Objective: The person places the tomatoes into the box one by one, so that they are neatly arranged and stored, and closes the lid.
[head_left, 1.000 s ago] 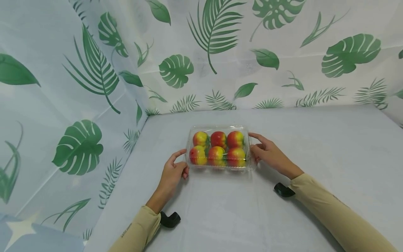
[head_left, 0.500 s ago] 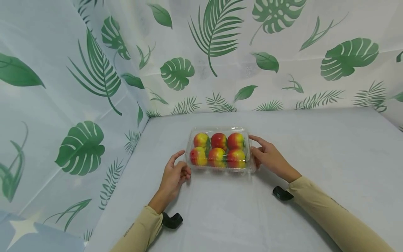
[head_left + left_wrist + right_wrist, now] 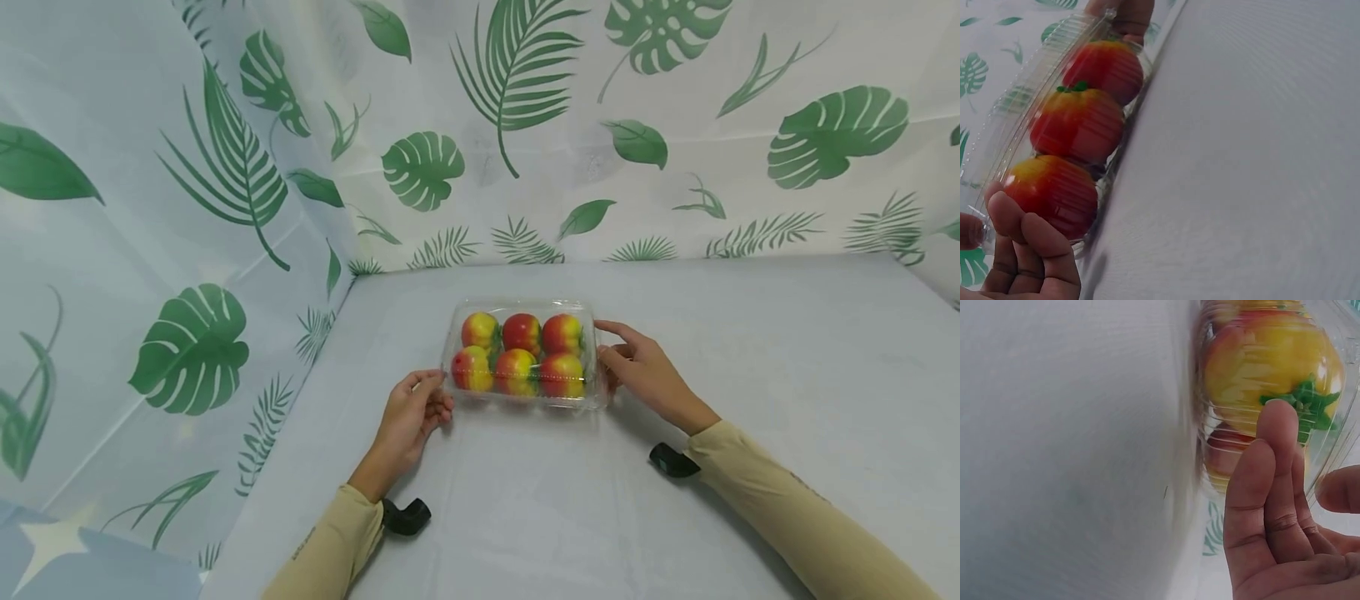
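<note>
A clear plastic clamshell box (image 3: 525,404) lies on the table, its lid over several red-and-yellow fruits (image 3: 517,371) set in two rows. Small green leafy tops show on some of the fruits (image 3: 1272,362). My left hand (image 3: 405,417) pinches the box's front left corner between thumb and index finger; its other fingers curl loosely beside the end fruit (image 3: 1054,194). At the opposite end, my right hand (image 3: 648,371) touches the right rim, index finger extended toward the back corner and thumb lower down. In the right wrist view its other fingers (image 3: 1279,437) stand fairly straight beside the box wall.
A pale cloth covers the table (image 3: 540,508). Behind it hangs a white curtain (image 3: 540,167) with green leaf prints, and a similar one (image 3: 112,275) borders the left side. Black wrist mounts (image 3: 405,517) sit at both beige sleeves (image 3: 802,508).
My left index finger, earlier stretched out along the box's left side, has come down to meet the thumb at the corner. The right hand and the box stay nearly in place.
</note>
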A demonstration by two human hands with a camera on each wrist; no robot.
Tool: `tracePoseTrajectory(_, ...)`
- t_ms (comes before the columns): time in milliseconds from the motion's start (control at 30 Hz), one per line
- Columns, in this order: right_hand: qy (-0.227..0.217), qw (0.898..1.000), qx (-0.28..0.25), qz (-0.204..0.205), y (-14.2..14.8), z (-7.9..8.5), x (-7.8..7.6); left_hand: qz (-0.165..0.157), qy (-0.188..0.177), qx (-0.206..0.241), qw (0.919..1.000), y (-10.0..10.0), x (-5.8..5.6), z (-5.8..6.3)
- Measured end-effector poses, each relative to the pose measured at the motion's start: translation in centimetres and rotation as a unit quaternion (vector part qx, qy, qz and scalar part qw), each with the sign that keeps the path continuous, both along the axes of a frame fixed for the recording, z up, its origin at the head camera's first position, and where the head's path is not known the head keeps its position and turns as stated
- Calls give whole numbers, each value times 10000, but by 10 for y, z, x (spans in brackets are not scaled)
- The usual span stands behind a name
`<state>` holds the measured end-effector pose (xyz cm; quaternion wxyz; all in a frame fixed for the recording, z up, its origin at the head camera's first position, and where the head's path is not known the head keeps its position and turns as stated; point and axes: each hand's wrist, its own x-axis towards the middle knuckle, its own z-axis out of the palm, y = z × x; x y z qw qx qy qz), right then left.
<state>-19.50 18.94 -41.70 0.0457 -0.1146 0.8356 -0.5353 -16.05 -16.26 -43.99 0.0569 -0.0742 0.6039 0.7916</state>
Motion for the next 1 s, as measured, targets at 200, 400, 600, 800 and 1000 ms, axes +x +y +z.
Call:
tracePoseTrajectory(200, 23, 10000, 83, -11, -1, 3, 4, 59, 150, -362, 9992, -2, -1, 5)
tracePoseTrajectory(400, 71, 9997, 234, 62, -2, 7, 14, 121, 212, -721, 9971, 1, 0, 10)
tracePoseTrajectory(600, -306, 9985, -255, 378, -3, 8, 26, 108, 204, -855, 9961, 2, 1, 10)
tracePoseTrajectory(800, -738, 9936, -737, 423, -7, 7, 39, 115, 237, -924, 9954, 1, 3, 9)
tracePoseTrajectory(1000, -1080, 9856, -1252, 361, -14, 5, 53, 110, 276, -993, 9946, 2, 3, 7)
